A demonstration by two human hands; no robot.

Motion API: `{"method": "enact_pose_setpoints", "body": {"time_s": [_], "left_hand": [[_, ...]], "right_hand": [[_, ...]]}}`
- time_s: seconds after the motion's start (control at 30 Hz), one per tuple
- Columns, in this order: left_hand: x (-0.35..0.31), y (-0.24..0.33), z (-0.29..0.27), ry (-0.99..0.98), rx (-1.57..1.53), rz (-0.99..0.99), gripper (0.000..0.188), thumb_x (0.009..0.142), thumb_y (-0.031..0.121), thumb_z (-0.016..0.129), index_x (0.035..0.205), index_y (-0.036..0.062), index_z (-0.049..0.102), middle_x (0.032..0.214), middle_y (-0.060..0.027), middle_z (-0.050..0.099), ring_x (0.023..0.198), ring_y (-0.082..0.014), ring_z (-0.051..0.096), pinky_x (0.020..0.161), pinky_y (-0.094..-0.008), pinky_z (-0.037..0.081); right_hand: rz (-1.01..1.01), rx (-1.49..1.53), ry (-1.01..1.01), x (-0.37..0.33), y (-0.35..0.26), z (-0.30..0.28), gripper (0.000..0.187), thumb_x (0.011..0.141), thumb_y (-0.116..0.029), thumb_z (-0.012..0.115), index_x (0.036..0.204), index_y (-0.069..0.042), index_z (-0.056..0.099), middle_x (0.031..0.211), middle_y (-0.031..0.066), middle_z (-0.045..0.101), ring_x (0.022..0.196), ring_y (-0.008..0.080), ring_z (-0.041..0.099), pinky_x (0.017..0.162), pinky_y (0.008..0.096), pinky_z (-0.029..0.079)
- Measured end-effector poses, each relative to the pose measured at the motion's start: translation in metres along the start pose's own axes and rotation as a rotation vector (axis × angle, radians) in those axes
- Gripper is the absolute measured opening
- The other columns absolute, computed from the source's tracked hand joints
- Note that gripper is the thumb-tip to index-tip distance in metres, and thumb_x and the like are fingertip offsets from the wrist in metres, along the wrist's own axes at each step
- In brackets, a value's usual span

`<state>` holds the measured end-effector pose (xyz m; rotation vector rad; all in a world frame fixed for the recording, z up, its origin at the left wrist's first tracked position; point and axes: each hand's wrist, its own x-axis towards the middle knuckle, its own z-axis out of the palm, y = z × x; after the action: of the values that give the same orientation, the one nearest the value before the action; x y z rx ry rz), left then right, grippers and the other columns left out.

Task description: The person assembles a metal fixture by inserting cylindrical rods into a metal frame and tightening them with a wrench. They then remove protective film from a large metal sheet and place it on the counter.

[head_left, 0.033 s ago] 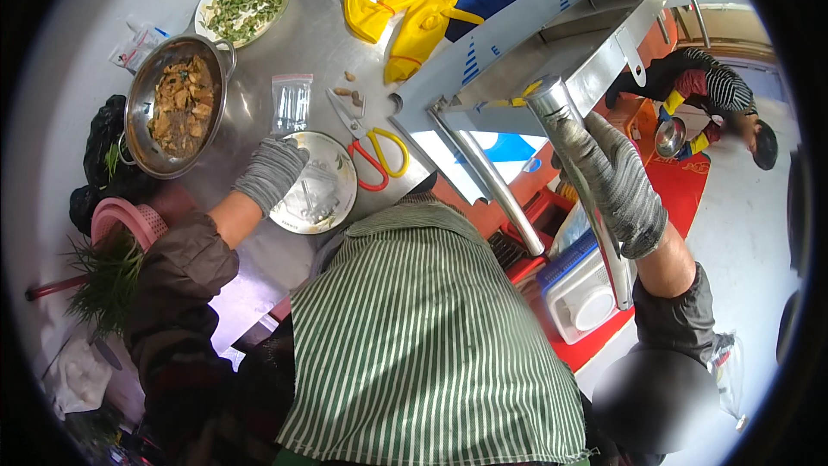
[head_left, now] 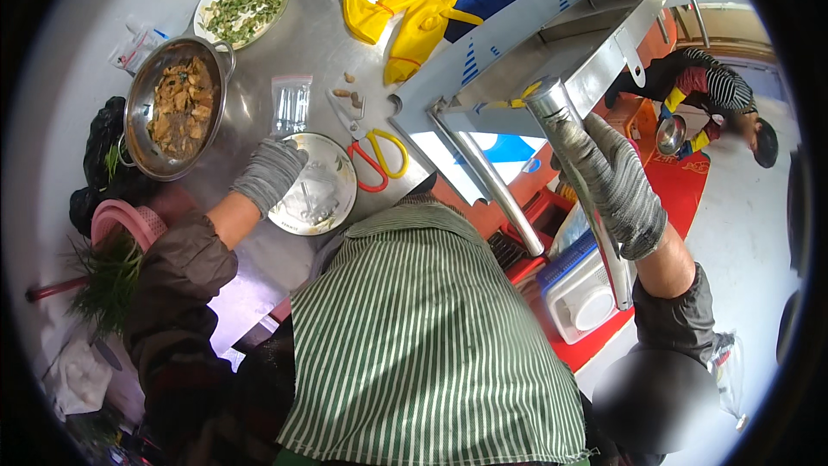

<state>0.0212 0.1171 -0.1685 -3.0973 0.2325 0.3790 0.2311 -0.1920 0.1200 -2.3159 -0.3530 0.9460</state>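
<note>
Barely anything moved: left hand [head_left: 269, 171] curled, pinch untellable, over plate [head_left: 346, 177] at its right; right hand [head_left: 617, 185] clasps metal leg [head_left: 616, 280], likely steadying, calling for firm hold.

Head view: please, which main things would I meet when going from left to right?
Steel pan with cooked food, gloved left hand, scissors with red and yellow handles, gloved right hand, co-worker's striped clothing.

A kitchen: steel pan [head_left: 141, 103], cooked food [head_left: 183, 105]
</note>
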Motion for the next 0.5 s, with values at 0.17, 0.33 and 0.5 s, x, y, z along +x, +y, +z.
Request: {"method": "enact_pose_setpoints", "body": {"time_s": [0.17,0.33,0.5], "left_hand": [[0.001,-0.011,-0.008,-0.006,-0.039,0.039,0.013,0.075,0.013,0.054,0.083,0.0103,0.064,0.08,-0.0101,0.064,0.075,-0.0263,0.063,0.062,-0.0401,0.049],[0.018,-0.014,-0.05,-0.044,-0.608,-0.153,0.014,0.077,0.01,0.062,0.09,0.0053,0.062,0.082,-0.0076,0.063,0.073,-0.0198,0.061,0.068,-0.035,0.051],[0.071,0.006,-0.125,-0.081,-1.875,-0.165,0.03,0.08,0.02,0.068,0.101,0.002,0.057,0.075,0.0,0.051,0.066,-0.008,0.049,0.063,-0.0227,0.043]], "right_hand": [[-0.045,0.018,0.024,0.001,0.008,-0.001,0.061,0.087,-0.054,0.056,0.097,0.006,0.055,0.076,0.0103,0.058,0.073,0.0162,0.056,0.066,0.0312,0.047],[-0.041,-0.013,-0.019,0.003,0.009,-0.006,0.049,0.09,-0.045,0.058,0.09,0.003,0.056,0.069,0.0095,0.055,0.067,0.0156,0.053,0.063,0.0332,0.046],[-0.015,0.015,0.009,0.0,-0.001,-0.002,0.046,0.09,-0.045,0.057,0.089,0.002,0.056,0.068,0.008,0.055,0.066,0.0153,0.054,0.06,0.0318,0.045]]}}
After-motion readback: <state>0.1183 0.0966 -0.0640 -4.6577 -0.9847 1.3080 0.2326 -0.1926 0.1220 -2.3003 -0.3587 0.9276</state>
